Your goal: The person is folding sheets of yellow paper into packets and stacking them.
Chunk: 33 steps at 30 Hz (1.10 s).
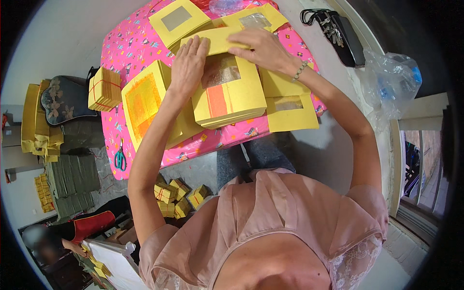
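**Head view: both hands on a folded yellow paper strip**

Head view. The folded yellow paper strip [217, 43] lies at upper center of the frame, across the far end of the central yellow paper stack [241, 96]. This stack bears a silver foil rectangle and an orange-red block on its upper face.

Left hand [187, 70]: positioned at upper center, palm down. The fingers are extended, nearly parallel, and laid flat on the left end of the strip.

Right hand [264, 47]: positioned right of the left hand. The fingers are bent over the right end of the strip, with the thumb apart on the near side. Whether paper is pinched between them cannot be told. A beaded bracelet [300, 70] encircles the wrist.

Surrounding items: a second stack with an orange-coated face [142, 104] lies left of the central stack; a third, with a grey foil square [176, 18], lies at the top of the frame. A yellow sheet with a foil patch [292, 118] lies to the right. All rest on a pink printed tablecloth [217, 147]. At the left edge of the cloth, teal-handled scissors [120, 158] lie below a red-tied paper bundle [105, 89].
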### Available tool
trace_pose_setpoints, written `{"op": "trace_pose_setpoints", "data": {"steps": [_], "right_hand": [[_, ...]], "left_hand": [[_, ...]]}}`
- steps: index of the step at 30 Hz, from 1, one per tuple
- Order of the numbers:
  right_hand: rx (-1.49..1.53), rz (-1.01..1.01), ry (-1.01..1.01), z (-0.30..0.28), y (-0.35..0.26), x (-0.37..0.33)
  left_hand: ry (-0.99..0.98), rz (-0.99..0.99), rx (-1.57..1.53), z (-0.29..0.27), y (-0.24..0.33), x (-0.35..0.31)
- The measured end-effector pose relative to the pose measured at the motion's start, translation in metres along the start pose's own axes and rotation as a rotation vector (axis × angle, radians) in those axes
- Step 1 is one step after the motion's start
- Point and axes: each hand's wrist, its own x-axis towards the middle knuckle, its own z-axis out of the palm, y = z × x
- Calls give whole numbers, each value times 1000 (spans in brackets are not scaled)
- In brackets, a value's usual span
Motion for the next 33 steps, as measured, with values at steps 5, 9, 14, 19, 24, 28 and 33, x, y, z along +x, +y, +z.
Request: {"op": "trace_pose_setpoints", "data": {"steps": [5, 9, 14, 19, 24, 28, 33], "right_hand": [[433, 643, 121, -22, 4, -2], [1292, 1053, 78, -63, -24, -21], [1525, 1181, 107, -97, -28, -66], [1673, 1141, 119, -126, -35, -108], [1625, 1054, 220, -145, -11, -163], [1547, 1139, 323, -142, -2, -181], [1565, 1109, 208, -104, 43, -195]], "left_hand": [[167, 16, 27, -24, 17, 13], [276, 91, 81, -54, 51, 22], [325, 160, 43, -75, 93, 23], [369, 270, -117, -99, 131, 14], [222, 530, -702, -78, 199, -76], [-225, 376, -961, -6, 251, -155], [-216, 213, -907, 26, 280, -151]]}}
